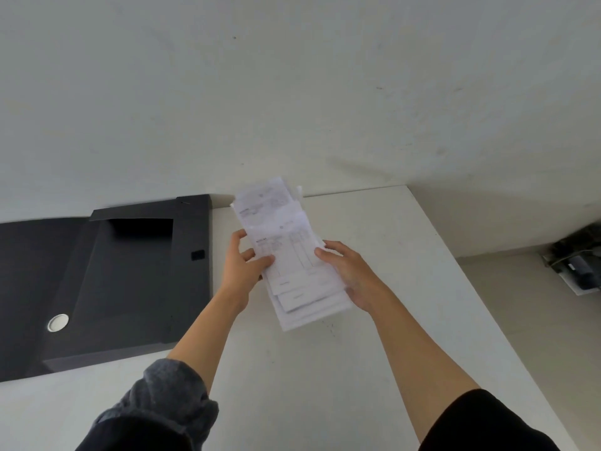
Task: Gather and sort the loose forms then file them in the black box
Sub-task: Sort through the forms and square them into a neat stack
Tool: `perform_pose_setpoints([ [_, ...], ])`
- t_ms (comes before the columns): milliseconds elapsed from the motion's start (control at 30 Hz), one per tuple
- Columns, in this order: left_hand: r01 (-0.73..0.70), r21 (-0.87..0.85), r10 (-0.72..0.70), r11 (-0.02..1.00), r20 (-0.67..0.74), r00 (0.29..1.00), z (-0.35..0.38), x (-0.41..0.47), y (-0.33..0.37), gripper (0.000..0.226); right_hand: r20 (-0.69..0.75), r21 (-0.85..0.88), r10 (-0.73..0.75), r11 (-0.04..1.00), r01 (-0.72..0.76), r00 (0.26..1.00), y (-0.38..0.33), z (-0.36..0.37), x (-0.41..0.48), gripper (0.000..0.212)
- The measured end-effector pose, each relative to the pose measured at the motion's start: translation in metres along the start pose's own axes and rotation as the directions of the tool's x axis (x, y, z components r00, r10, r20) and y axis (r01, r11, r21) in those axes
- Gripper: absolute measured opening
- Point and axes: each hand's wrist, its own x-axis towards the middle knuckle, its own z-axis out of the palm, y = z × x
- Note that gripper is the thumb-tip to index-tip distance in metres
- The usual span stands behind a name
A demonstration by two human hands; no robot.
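Observation:
A loose stack of white printed forms (286, 255) is held above the white table, its sheets fanned and uneven. My left hand (245, 266) grips the stack's left edge, thumb on top. Along the right edge my right hand (349, 271) holds it, fingers underneath. The black box (130, 275) lies open and flat on the table to the left of the forms, with a round silver ring (58, 322) on its spine and nothing visible inside it.
The white table (406, 288) ends at a right edge near my right arm. Beyond that edge, dark equipment (579, 262) sits on the floor. A pale wall stands behind the table.

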Motion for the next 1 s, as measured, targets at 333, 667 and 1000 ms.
perform_pose_setpoints([
  [333, -0.081, -0.194, 0.044, 0.978, -0.191, 0.981, -0.004, 0.007, 0.007, 0.054, 0.049, 0.281, 0.000, 0.960, -0.014, 0.999, 0.011, 0.013, -0.010, 0.045],
  [667, -0.017, -0.333, 0.046, 0.943, 0.079, 0.996, 0.004, 0.001, 0.008, 0.048, -0.161, 0.239, -0.098, 0.962, 0.135, 0.982, 0.005, 0.013, -0.004, 0.060],
  [1000, -0.077, -0.178, 0.108, 0.981, 0.170, 0.979, 0.012, 0.003, 0.015, 0.051, -0.246, 0.240, -0.160, 0.946, 0.220, 0.956, 0.000, 0.014, -0.003, 0.068],
])
